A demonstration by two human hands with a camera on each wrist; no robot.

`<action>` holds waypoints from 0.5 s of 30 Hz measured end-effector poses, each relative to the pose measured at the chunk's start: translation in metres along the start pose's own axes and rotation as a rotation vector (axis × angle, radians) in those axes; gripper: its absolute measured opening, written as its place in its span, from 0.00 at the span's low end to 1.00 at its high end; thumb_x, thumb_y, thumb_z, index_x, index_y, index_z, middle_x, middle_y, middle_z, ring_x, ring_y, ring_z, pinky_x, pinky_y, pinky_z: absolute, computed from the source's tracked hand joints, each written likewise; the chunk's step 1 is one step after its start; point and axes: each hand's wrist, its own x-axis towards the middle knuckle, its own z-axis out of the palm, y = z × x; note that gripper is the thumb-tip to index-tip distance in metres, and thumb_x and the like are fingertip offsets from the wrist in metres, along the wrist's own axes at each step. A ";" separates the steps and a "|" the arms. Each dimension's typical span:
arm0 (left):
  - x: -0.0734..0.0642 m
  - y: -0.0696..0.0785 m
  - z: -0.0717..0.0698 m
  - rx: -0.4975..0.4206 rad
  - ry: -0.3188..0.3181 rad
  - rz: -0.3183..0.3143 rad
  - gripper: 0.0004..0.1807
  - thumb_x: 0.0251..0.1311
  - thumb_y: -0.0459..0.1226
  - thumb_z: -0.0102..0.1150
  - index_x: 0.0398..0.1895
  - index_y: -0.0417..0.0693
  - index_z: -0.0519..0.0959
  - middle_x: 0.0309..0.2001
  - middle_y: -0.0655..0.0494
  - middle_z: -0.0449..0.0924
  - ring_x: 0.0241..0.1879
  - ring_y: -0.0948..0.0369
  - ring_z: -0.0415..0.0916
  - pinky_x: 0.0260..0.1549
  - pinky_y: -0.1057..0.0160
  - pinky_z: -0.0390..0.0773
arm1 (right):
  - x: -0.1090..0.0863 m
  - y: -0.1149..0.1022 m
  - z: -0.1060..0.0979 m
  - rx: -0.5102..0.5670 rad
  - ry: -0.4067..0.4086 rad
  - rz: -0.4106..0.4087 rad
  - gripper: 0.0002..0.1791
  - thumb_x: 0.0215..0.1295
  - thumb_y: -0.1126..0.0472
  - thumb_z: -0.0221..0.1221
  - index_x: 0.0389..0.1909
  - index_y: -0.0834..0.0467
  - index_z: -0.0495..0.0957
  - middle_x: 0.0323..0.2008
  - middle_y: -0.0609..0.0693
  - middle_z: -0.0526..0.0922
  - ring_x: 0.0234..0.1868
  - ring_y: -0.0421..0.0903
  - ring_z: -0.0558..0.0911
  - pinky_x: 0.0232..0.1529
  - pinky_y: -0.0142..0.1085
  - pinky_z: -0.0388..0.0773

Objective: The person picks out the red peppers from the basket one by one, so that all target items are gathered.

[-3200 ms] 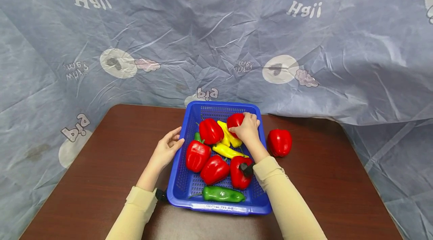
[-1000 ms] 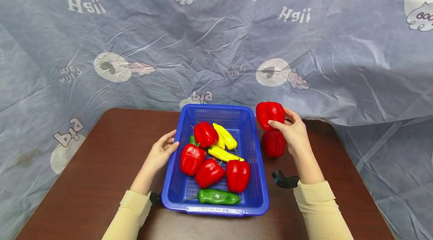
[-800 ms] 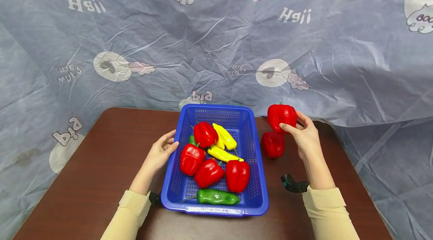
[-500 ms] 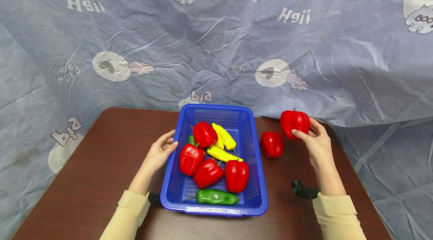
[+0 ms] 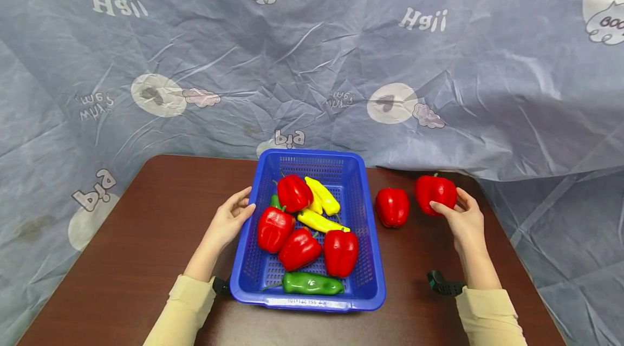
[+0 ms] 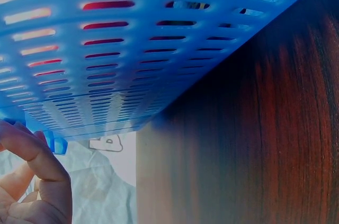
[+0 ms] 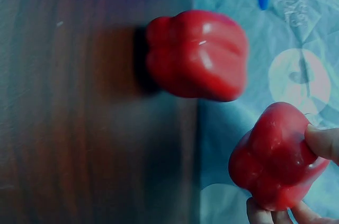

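My right hand (image 5: 468,221) holds a red bell pepper (image 5: 435,194) at the right of the table, thumb on its near side and fingers around its far side. In the right wrist view, this pepper (image 7: 278,158) appears off the tabletop. Left of it, a second red bell pepper (image 5: 392,208) rests on the table beside a blue plastic basket (image 5: 372,259). My left hand (image 5: 229,221) grips the basket's left rim with curled fingers and thumb. Inside lie several red bell peppers (image 5: 341,254), yellow peppers (image 5: 322,222) and a long green pepper (image 5: 313,283); another green one is mostly hidden.
The brown wooden table (image 5: 161,237) extends to both sides of the basket. A grey-blue printed cloth (image 5: 312,64) hangs behind its back edge. Dark wrist-camera mounts (image 5: 444,285) stick out from the sleeves.
My right hand has lifted a red bell pepper out of the basket, carried it right past the one on the table, and lowered it. My left hand has stayed at the basket's rim.
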 end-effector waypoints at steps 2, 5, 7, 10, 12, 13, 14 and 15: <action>0.000 0.000 0.000 -0.001 0.001 0.002 0.28 0.68 0.31 0.57 0.70 0.39 0.66 0.48 0.38 0.74 0.32 0.72 0.75 0.34 0.73 0.77 | 0.003 0.007 0.000 -0.017 0.006 0.000 0.47 0.64 0.58 0.64 0.78 0.53 0.48 0.76 0.57 0.56 0.68 0.53 0.65 0.71 0.46 0.64; 0.000 0.000 0.000 -0.004 0.005 0.004 0.28 0.67 0.30 0.57 0.70 0.39 0.66 0.47 0.39 0.74 0.32 0.72 0.75 0.34 0.73 0.77 | 0.006 0.018 0.002 -0.038 0.003 -0.007 0.48 0.63 0.58 0.64 0.78 0.55 0.47 0.76 0.60 0.55 0.70 0.58 0.62 0.71 0.50 0.63; 0.001 -0.001 0.000 -0.008 0.006 0.003 0.28 0.67 0.30 0.57 0.70 0.39 0.66 0.46 0.40 0.74 0.32 0.71 0.75 0.33 0.73 0.77 | 0.008 0.025 0.004 -0.049 0.000 -0.008 0.48 0.63 0.59 0.64 0.78 0.56 0.47 0.75 0.62 0.55 0.70 0.59 0.62 0.71 0.52 0.63; 0.001 -0.002 0.001 -0.011 0.007 0.009 0.28 0.67 0.30 0.57 0.70 0.38 0.66 0.45 0.43 0.74 0.32 0.71 0.75 0.33 0.72 0.77 | 0.009 0.033 0.008 -0.078 0.003 -0.018 0.48 0.62 0.60 0.64 0.78 0.58 0.47 0.74 0.64 0.57 0.70 0.61 0.63 0.70 0.53 0.64; 0.001 -0.002 0.000 -0.005 0.005 0.019 0.28 0.67 0.30 0.57 0.70 0.37 0.66 0.44 0.45 0.74 0.32 0.71 0.75 0.33 0.72 0.78 | 0.009 0.036 0.010 -0.097 0.005 -0.022 0.48 0.62 0.61 0.65 0.78 0.59 0.48 0.73 0.65 0.58 0.69 0.61 0.63 0.69 0.53 0.65; 0.001 -0.002 0.001 -0.006 0.006 0.021 0.28 0.67 0.30 0.57 0.70 0.37 0.66 0.44 0.46 0.74 0.32 0.71 0.75 0.33 0.72 0.78 | 0.009 0.038 0.011 -0.111 0.006 -0.030 0.48 0.62 0.61 0.65 0.78 0.59 0.48 0.73 0.66 0.58 0.68 0.62 0.64 0.68 0.54 0.65; 0.001 -0.003 0.001 -0.003 0.006 0.026 0.29 0.67 0.30 0.57 0.70 0.37 0.66 0.43 0.47 0.74 0.32 0.72 0.75 0.33 0.72 0.78 | 0.009 0.039 0.013 -0.124 0.009 -0.037 0.48 0.61 0.61 0.65 0.77 0.60 0.49 0.72 0.66 0.59 0.68 0.62 0.64 0.68 0.54 0.66; 0.001 -0.002 0.001 -0.004 0.008 0.029 0.29 0.67 0.30 0.57 0.70 0.36 0.66 0.43 0.47 0.74 0.31 0.72 0.75 0.32 0.72 0.78 | 0.010 0.040 0.013 -0.138 0.010 -0.044 0.48 0.61 0.61 0.66 0.77 0.60 0.49 0.72 0.67 0.59 0.67 0.62 0.64 0.67 0.54 0.67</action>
